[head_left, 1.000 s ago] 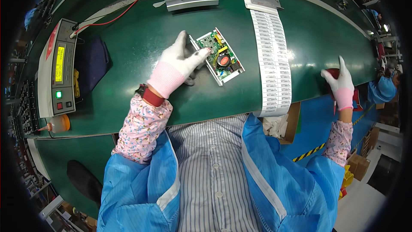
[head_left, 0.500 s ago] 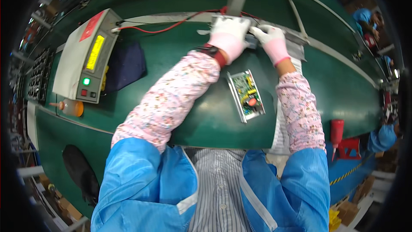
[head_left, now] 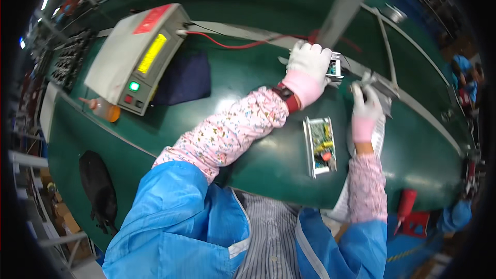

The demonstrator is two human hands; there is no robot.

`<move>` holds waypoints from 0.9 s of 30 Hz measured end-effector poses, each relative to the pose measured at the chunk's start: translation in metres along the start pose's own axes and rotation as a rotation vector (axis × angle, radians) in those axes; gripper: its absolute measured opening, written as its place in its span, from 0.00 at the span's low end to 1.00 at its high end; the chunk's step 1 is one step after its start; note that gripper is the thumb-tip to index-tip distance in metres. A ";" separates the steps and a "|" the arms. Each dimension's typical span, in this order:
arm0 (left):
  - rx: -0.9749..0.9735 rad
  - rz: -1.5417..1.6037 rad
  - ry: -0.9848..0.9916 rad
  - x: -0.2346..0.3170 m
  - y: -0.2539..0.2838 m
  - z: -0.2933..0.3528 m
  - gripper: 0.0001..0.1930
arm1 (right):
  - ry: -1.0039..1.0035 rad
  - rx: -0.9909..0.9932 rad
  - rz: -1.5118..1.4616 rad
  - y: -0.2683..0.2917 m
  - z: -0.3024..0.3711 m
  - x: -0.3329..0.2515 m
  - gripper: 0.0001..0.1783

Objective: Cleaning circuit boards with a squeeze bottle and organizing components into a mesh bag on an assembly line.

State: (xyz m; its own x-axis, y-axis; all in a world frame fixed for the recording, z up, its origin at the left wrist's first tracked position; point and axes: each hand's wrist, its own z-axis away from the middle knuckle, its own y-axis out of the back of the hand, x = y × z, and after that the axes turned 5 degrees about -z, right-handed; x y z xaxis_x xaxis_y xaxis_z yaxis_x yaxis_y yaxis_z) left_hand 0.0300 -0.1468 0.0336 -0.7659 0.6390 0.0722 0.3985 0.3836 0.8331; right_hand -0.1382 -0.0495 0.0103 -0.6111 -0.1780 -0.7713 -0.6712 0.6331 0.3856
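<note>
My left hand (head_left: pixel 309 67), in a white glove with a pink cuff, closes from above over a circuit board in a metal frame (head_left: pixel 335 66) at the bench's far side. The hand covers most of that board; its right end shows. To the right, and apart from the board, my right hand (head_left: pixel 367 104) is raised with bent fingers, also gloved. A small dark spot shows at its fingertips, too blurred to name. Nearer to me, a second framed circuit board (head_left: pixel 321 145), with yellow parts and a red round one, lies on the green bench (head_left: pixel 253 150).
A test instrument (head_left: pixel 135 59) with a lit yellow display stands at the left, a dark blue cloth (head_left: pixel 186 80) beside it. A red cable (head_left: pixel 232 46) runs behind my left hand to a metal post (head_left: pixel 349 10). An orange bottle (head_left: pixel 106 109) and a red bottle (head_left: pixel 407 202) stand outward.
My right hand has drawn back toward me and away from the left hand. The framed board's end now shows beside my left hand. The whole view has shifted and tilted.
</note>
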 end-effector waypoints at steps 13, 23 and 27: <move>0.034 -0.332 0.310 -0.167 -0.081 -0.054 0.10 | -0.130 -0.190 0.057 0.005 0.033 0.003 0.07; 0.048 0.231 -0.120 -0.070 0.008 -0.002 0.18 | -0.096 -0.164 0.019 0.006 0.037 0.013 0.07; -0.235 0.675 -0.425 -0.028 0.047 0.073 0.20 | 0.003 -0.194 0.075 0.006 0.036 0.021 0.08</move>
State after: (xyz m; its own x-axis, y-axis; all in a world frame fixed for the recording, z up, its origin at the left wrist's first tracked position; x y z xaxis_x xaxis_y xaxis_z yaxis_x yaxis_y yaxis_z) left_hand 0.1071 -0.0975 0.0308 -0.1251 0.8973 0.4234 0.5519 -0.2917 0.7813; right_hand -0.1401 -0.0222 -0.0211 -0.6632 -0.1379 -0.7356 -0.6920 0.4875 0.5325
